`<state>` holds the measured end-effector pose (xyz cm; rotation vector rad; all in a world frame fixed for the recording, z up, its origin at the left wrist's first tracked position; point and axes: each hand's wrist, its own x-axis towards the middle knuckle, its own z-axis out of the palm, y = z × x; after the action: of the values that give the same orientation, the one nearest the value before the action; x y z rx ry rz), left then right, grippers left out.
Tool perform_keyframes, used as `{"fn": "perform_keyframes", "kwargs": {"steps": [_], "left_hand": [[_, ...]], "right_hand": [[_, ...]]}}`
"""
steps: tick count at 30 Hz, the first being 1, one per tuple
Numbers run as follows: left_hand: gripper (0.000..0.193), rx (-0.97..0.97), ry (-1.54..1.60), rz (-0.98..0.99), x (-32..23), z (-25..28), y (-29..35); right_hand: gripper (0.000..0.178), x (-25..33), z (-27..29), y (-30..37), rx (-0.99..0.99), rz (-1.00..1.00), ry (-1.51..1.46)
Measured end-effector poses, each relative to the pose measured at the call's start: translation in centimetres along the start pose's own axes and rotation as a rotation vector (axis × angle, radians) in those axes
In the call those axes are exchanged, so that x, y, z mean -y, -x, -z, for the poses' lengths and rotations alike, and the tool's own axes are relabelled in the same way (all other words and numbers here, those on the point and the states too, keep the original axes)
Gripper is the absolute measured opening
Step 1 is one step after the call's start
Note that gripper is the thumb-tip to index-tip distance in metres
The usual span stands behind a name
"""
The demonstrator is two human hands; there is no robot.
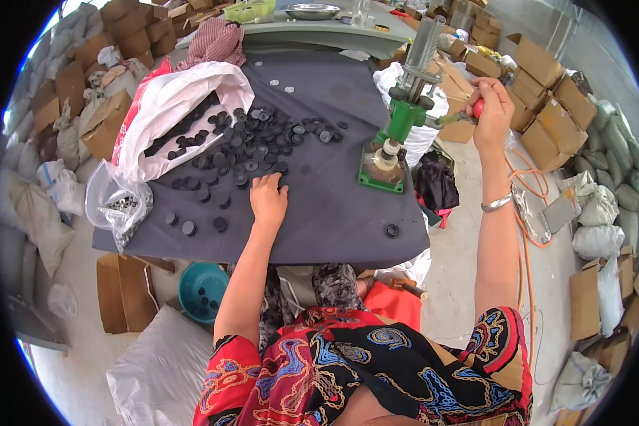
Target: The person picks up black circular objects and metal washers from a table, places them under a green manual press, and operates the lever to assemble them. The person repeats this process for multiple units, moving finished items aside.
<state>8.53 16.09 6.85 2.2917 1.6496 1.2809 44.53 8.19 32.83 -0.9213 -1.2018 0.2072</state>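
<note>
My left hand (268, 201) lies palm down at the near edge of a pile of round black caps (263, 135) on the dark cloth. Its fingers are slightly apart, with the tips beside a black cap (281, 167); no cap shows clearly inside the hand. My right hand (493, 117) is raised at the right, closed round the red knob (478, 108) of a lever. That lever belongs to a green hand press (405, 117) standing on the table's right side. A whitish round die (386, 154) sits at the press base.
Left of the pile, a white and red bag (145, 135) spills black caps; a clear bag of small metal parts (124, 213) lies nearer. A lone black ring (392, 231) is near the front right corner. Below stands a teal basin (202, 290). Cardboard boxes (554, 106) and an orange hose (524, 263) are at right.
</note>
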Motion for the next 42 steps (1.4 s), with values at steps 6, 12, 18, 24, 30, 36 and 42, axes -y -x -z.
{"fn": "perform_keyframes", "kwargs": {"steps": [6, 12, 18, 24, 30, 36, 42], "left_hand": [[0.033, 0.040, 0.031, 0.099, -0.2, 0.5, 0.2], [0.031, 0.063, -0.044, 0.116, -0.3, 0.5, 0.2], [0.031, 0.060, -0.185, -0.040, -0.2, 0.2, 0.5], [0.033, 0.031, -0.261, -0.119, 0.0, 0.0, 1.0], [0.030, 0.043, -0.164, -0.091, -0.6, 0.3, 0.3], [0.026, -0.104, 0.174, -0.119, -3.3, -0.8, -0.2], [0.038, 0.147, 0.483, -0.117, -13.3, -5.3, -3.2]], "right_hand": [[0.021, 0.1, -0.1, -0.2, -0.007, -0.001, -0.004], [0.022, 0.1, -0.2, -0.3, -0.004, -0.003, -0.021], [0.023, -0.1, 0.0, -1.4, -0.007, -0.040, -0.027], [0.023, -0.3, 0.0, -1.4, 0.001, -0.051, -0.020], [0.020, -0.7, 0.4, -1.9, -0.011, -0.036, -0.038], [0.020, -0.1, -0.4, -3.4, -0.006, -0.105, -0.083], [0.021, -0.3, -0.7, -4.6, -0.022, -0.138, -0.048]]}}
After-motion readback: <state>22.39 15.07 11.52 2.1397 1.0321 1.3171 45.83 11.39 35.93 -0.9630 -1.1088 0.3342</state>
